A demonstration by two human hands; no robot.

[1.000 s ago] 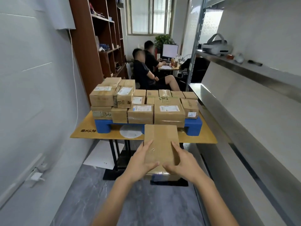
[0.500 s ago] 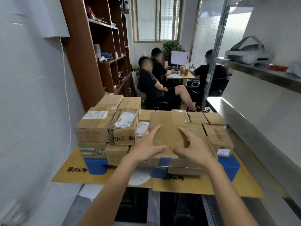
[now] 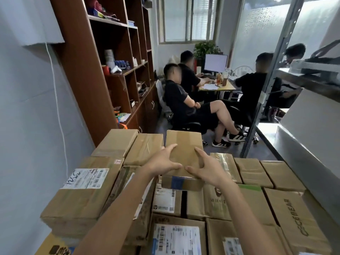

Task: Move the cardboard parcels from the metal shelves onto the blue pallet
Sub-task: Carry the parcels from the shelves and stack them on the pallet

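head view, flat parcel (image 3: 184,150): we log smooth brown cardboard, rectangular, blue tape on its near edge, over the stacked parcels (image 3: 253,199).
room: metal shelves (image 3: 303,148) hug the stack's right edge; grey wall (image 3: 27,126) on the left.
left hand (image 3: 160,163): fingers spread, curved, gripping its left side.
right hand (image 3: 207,172): likewise, right side.

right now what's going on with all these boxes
A person grips a flat cardboard parcel by its near end, left hand and right hand side by side. They hold it over the middle of a stack of parcels that fills the space in front of them. Whether it has touched down is unclear. The metal shelves stand to the right.
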